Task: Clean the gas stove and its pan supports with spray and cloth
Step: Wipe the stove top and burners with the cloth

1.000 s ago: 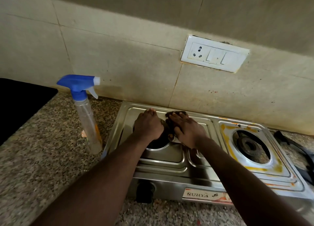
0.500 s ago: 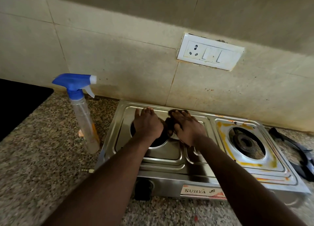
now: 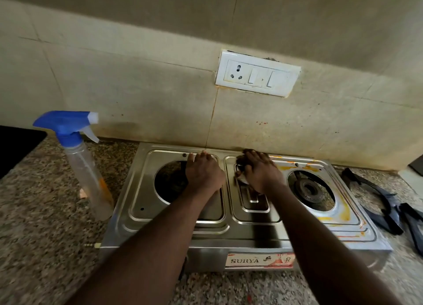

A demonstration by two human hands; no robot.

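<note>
- Left hand (image 3: 203,175) lies flat, palm down, on the stove (image 3: 183,231) beside the left burner hole (image 3: 170,182). Fingers spread, nothing in it; prob. there to brace the stove so it doesn't slide while the other hand rubs.
- Right hand (image 3: 259,175) presses down on the middle section near the back edge, fingers curled over something dark, most likely the cloth (image 3: 240,161), w/ only a bit showing past the fingertips. Looks closed on it, though most of the wad is hidden under the hand.
- Left half of the stove looks shiny and wiped. Right half, around the right burner (image 3: 309,189), has yellow-orange grease stains, so I'd judge that side not yet cleaned.
- Spray bottle (image 3: 85,171) stands upright on the counter (image 3: 45,213), just beside the stove's left side. Close to hand for a re-spray, out of the wiping path.
- Pan supports (image 3: 384,201) lie on the counter to the right, off the stove, so the top is bare for wiping. Can't tell if they're cleaned.
- Socket plate (image 3: 256,77) on the wall above, well apart from the work.
- Next, I'd guess: move the cloth rightward onto the stained ring; may need more spray there.
</note>
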